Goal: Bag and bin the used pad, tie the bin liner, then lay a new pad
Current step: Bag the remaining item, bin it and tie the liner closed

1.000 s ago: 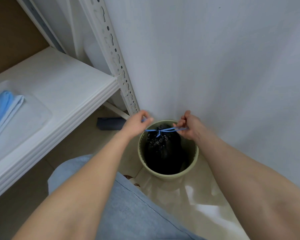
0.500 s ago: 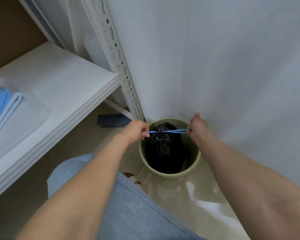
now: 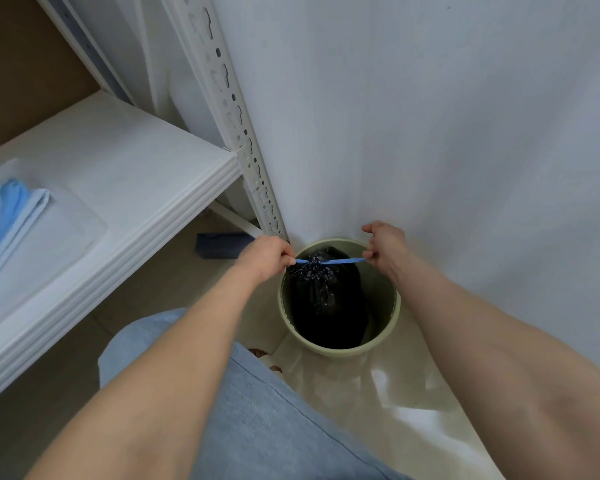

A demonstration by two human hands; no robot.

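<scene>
A pale green bin stands on the floor against the white wall. Inside it sits a black bin liner, gathered at its top. A blue drawstring runs taut across the gathered neck. My left hand pinches the string's left end. My right hand pinches its right end. A folded blue and white pad lies on the white shelf at the left. Whatever the liner contains is hidden.
A perforated white shelf post rises just left of the bin. A dark blue object lies on the floor under the shelf. My knee in light blue cloth fills the lower middle. Glossy floor lies in front of the bin.
My hands have pulled farther apart, so the blue drawstring went from slack with loops to a straight taut line and the liner's neck closed tighter.
</scene>
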